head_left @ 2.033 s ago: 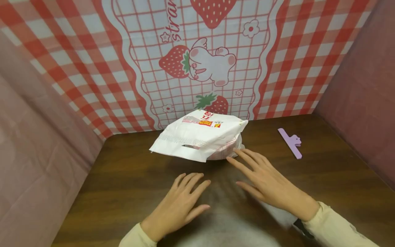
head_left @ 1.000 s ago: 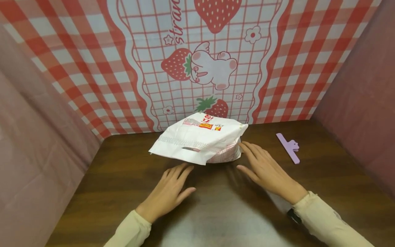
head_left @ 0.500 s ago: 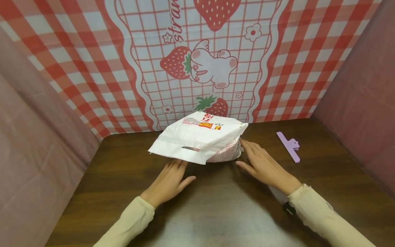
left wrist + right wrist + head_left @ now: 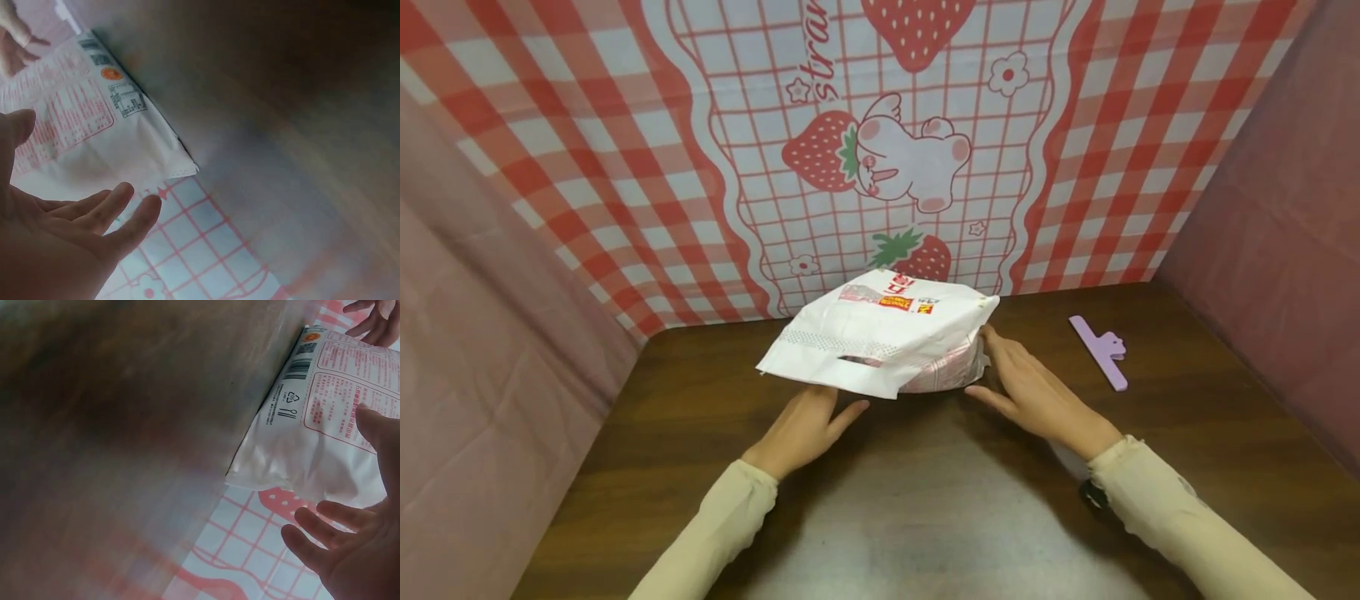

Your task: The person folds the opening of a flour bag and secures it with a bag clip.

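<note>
Near the far edge of the desk [image 4: 940, 517], just before the strawberry-print cloth [image 4: 700, 167], a white bag [image 4: 887, 329], bulky, its slotted end tipped toward the person and overhanging the wood. Longer run seems to slant from near left to far right; foreshortened, so exact line uncertain. One hand on either side of it. Left hand [image 4: 797, 429] at the near left, fingertips hidden by the overhang in the head view; bag lies ahead of and above them. Right hand [image 4: 1033, 383] beside the right end; bag lies to the left of its fingers. Right looks the nearer to the bulky part, by my judgement. Both hands' fingers apart and relaxed, thumbs spread wide, nothing held; cannot tell whether any touch. Purple clip [image 4: 1099, 354] farther right, well apart from the bag.
</note>
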The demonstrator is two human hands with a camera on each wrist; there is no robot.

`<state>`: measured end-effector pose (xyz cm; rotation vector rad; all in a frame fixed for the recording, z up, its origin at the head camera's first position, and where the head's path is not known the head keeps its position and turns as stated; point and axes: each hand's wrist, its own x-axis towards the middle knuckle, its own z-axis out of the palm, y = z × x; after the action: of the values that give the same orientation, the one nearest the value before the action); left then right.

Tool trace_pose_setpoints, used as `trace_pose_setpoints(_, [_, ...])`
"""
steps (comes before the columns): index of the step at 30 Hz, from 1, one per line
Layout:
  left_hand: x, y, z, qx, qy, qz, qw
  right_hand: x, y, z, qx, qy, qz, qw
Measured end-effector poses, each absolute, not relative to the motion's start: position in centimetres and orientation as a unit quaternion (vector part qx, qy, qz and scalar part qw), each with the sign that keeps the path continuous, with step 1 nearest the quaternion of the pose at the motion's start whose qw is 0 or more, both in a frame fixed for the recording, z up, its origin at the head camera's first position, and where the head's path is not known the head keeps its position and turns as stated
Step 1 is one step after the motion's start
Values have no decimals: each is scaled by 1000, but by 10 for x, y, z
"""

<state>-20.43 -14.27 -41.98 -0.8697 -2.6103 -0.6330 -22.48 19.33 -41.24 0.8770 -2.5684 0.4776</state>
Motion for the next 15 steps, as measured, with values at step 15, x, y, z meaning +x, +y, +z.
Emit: trace_pose_setpoints(15, [-221, -136, -416, -318, -878, -352, 72, -237, 183, -416, 299, -916, 232, 134])
